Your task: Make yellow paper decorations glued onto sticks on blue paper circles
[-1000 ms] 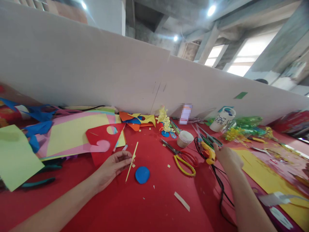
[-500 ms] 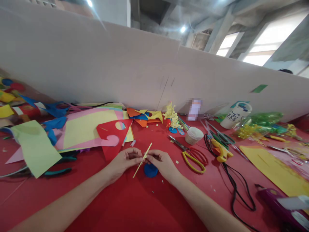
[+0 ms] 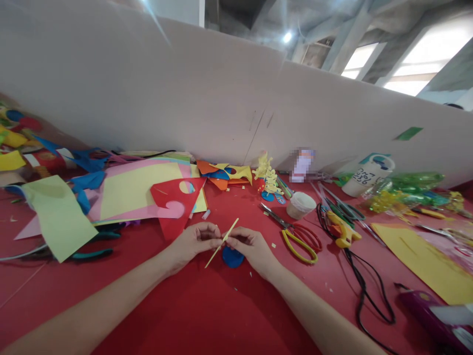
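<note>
A thin pale-yellow strip (image 3: 231,229), which looks like paper or foam sheet, slants between my two hands over the red table. My left hand (image 3: 199,242) is closed, its thumb and fingertips pinching the middle of the strip from the left. From the other side my right hand (image 3: 250,246) pinches the same spot, fingers curled. Just below the fingertips lies a round blue disc (image 3: 233,257), partly covered by my right hand. Whether any smaller piece sits between the fingertips is hidden.
Scissors with red and yellow handles (image 3: 300,246) and a white cup (image 3: 300,205) lie to the right, beside a yellow glue gun (image 3: 342,229) with its black cord. Coloured sheets (image 3: 136,192) and a red cut-out (image 3: 173,197) spread at the left. A pale wall (image 3: 177,98) stands behind.
The view has shifted slightly, so the table things appear a little further right and higher. Both hands keep their pinch on the yellow strip, which is nearly unmoved.
</note>
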Demonstrator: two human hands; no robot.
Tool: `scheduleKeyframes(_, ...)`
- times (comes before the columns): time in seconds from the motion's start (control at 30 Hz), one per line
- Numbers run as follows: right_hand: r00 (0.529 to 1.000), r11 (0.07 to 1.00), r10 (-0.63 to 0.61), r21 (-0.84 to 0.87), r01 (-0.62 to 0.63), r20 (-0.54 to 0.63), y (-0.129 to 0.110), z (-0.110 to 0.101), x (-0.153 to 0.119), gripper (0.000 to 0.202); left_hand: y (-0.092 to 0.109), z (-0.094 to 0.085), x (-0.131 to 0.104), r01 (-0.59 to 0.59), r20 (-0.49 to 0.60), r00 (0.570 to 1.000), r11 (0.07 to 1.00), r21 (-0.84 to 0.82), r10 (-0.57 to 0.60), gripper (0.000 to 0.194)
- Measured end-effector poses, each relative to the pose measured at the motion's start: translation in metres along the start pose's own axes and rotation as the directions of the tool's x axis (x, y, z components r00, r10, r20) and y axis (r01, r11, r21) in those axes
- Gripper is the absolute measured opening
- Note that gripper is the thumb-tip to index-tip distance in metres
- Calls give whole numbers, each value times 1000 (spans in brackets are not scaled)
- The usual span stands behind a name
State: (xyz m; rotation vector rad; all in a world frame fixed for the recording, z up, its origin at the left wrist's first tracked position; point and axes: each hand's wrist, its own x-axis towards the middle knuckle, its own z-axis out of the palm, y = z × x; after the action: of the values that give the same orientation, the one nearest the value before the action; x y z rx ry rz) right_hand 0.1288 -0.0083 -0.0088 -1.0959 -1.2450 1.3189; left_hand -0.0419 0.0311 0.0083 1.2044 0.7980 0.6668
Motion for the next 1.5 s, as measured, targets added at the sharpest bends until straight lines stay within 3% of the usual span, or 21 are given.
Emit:
scheduleKeyframes(1.13,1000,999,-16,33,16,-8,5,1,0,15,-8,1,2,-73,38,997,984,163,68,20)
scheduleKeyframes(1.33,999,998,-20,65,18,36,2,1,-1,15,-7,0,2,-52,31,998,988,147,48,21)
scheduleKeyframes(1.5,1000,999,-13,53,14,-3,0,0,-2,18,0,-1,2,2,100,995,990,144,-17,22)
